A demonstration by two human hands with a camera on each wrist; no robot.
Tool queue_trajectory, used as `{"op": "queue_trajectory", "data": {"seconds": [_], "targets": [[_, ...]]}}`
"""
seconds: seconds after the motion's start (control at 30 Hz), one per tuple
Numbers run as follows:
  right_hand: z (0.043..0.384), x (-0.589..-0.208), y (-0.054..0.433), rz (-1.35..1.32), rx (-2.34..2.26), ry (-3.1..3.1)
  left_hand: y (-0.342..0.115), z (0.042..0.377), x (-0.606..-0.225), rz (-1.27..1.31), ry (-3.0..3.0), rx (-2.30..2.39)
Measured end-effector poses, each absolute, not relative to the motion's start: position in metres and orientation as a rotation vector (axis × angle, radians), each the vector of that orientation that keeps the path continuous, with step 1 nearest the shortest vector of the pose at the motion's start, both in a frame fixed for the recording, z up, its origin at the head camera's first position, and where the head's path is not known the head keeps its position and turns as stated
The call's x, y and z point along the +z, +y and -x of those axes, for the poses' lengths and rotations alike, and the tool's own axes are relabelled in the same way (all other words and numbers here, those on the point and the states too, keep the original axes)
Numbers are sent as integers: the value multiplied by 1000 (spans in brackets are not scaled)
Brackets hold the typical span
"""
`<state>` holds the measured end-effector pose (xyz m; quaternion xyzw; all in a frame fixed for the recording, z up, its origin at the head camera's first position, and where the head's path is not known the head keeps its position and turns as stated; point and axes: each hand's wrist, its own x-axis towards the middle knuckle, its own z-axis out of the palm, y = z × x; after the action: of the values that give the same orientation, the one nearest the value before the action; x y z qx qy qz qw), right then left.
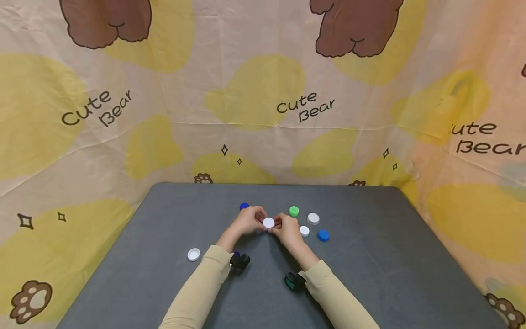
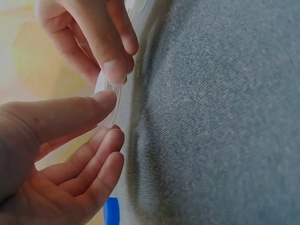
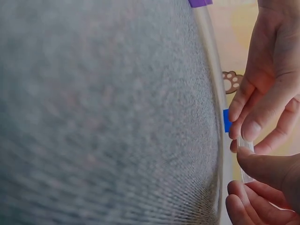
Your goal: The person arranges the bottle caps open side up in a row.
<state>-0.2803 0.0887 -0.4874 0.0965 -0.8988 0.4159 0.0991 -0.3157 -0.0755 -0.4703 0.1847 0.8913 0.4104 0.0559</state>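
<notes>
Between the two hands, a white bottle cap point(image 1: 268, 223) is held just above the grey table. The left hand point(image 1: 248, 221) pinches its left edge with thumb and fingertips, and the right hand point(image 1: 288, 230) pinches the opposite edge. Seen edge-on in the left wrist view, the cap point(image 2: 110, 118) shows a ribbed side between the thumbs. In the right wrist view the fingers cover much of the cap point(image 3: 247, 178). A dark blue cap point(image 1: 244, 206) lies right behind the left hand. Beside the right hand is a smaller white cap point(image 1: 304, 231).
A green cap point(image 1: 293, 210), a white cap point(image 1: 313, 219) and a blue cap point(image 1: 323, 236) lie to the right. Another white cap point(image 1: 193, 254) lies far left, inside up. A purple cap point(image 1: 236, 253) is partly hidden by the left wrist. Behind the table point(image 1: 370, 274) hangs a patterned cloth.
</notes>
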Motion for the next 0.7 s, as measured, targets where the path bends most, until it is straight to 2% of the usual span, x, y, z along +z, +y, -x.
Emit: {"op": "queue_trajectory", "data": {"seconds": [0.7], "targets": [[261,-479,87,-326,1245,-2680,-83,290,-458,-670,2690,1273]]}}
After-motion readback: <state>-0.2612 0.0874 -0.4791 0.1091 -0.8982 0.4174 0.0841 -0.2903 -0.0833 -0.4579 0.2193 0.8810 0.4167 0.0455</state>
